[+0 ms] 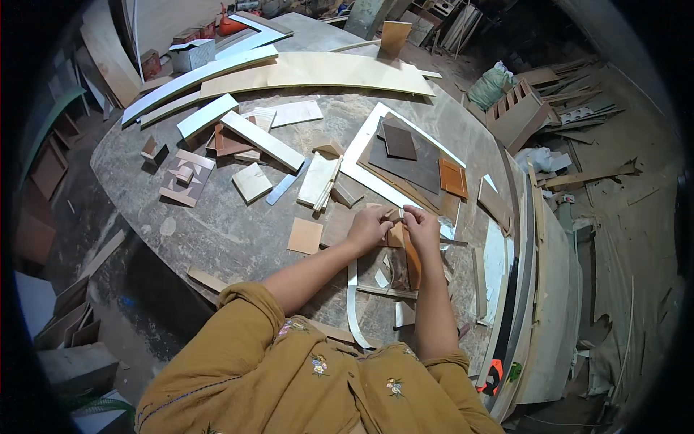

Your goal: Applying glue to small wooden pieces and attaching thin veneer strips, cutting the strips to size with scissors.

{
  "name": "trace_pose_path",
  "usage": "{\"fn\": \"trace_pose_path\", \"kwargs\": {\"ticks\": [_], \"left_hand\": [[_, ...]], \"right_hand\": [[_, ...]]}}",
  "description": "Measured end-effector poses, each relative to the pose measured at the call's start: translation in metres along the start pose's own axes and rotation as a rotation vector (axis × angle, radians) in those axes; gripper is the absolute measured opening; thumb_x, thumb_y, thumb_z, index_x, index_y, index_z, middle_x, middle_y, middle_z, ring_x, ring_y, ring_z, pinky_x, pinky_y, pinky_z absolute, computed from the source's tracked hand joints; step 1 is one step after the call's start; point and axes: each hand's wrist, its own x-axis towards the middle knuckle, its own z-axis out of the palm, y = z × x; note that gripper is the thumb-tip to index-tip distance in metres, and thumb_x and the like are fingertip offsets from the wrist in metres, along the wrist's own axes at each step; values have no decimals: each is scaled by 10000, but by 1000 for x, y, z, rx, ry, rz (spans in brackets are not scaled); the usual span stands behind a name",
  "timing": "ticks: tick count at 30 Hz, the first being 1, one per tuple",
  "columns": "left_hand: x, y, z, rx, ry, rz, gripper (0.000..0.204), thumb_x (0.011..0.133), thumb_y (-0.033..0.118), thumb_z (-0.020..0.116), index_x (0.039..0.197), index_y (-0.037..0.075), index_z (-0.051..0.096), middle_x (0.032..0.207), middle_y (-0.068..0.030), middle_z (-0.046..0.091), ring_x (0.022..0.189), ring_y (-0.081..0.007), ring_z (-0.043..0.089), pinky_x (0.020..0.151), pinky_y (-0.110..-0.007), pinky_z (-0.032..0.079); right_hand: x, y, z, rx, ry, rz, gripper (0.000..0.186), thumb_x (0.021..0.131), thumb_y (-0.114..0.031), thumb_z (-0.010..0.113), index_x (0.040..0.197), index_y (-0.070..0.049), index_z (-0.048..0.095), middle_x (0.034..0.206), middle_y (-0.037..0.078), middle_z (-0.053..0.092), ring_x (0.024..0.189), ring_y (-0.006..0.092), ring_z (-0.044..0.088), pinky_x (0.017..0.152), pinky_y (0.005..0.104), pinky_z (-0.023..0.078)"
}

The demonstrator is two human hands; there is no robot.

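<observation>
Spreading across most of the view: grey worktable point(217, 231), scuffed, loaded with offcuts. Long curved pale board point(311, 74) lies along the far side. White angled frame point(360, 143) sits right of centre, dark grey sheet point(405, 170) inside its corner, dark brown panel point(399, 139) on top of that sheet. White-topped block point(264, 141) lies slantwise, left of the frame. Orange-brown strip point(413, 262) lies just left of the right forearm. Left hand point(369, 231): fingers curled, thumb and finger pinched narrow. Right hand point(422, 230): same narrow pinch. Orange-brown panel point(453, 177) at the frame's right; tan square point(305, 236) near the left hand. Small wooden piece point(395, 215): between both hands' fingertips, above the table's near half; full shape hidden by fingers.
</observation>
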Motion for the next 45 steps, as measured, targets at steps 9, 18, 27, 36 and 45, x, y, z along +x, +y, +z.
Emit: {"fn": "trace_pose_path", "kwargs": {"ticks": [9, 18, 27, 36, 45], "left_hand": [[8, -13, -1, -132, 17, -134, 280, 722, 5, 520, 985, -7, 617, 853, -155, 654, 785, -252, 646, 731, -328, 502], [12, -11, -1, -120, -130, -175, 301, 759, 67, 592, 1056, 51, 638, 884, -124, 669, 775, -179, 648, 692, -292, 507], [7, 2, -4, -185, -101, -138, 293, 724, 78, 647, 1017, 80, 656, 841, -140, 664, 738, -225, 654, 663, -307, 502], [4, 23, -11, 19, -107, -62, 248, 742, 120, 645, 980, 51, 660, 791, -136, 660, 736, -224, 653, 669, -293, 489], [3, 11, -5, 81, -90, -79, 241, 766, 186, 629, 973, 68, 666, 800, -173, 644, 728, -275, 646, 650, -328, 484]], "right_hand": [[1, -4, 1, -55, 19, 5, 277, 774, -163, 592, 982, 7, 660, 885, 151, 677, 800, 216, 663, 736, 304, 503], [0, -1, -2, -86, 25, 2, 268, 773, -158, 582, 981, -8, 662, 901, 157, 671, 821, 238, 662, 750, 315, 503], [0, -2, 0, -140, 36, -18, 256, 779, -179, 568, 965, -40, 676, 883, 142, 674, 804, 241, 661, 736, 318, 499], [-5, -11, 0, -84, 43, 17, 267, 775, -216, 632, 955, -22, 673, 837, 150, 676, 741, 213, 663, 691, 297, 504], [-3, -12, 1, -116, 38, 15, 285, 769, -235, 630, 954, -22, 672, 838, 160, 672, 764, 236, 665, 693, 317, 507]]}}
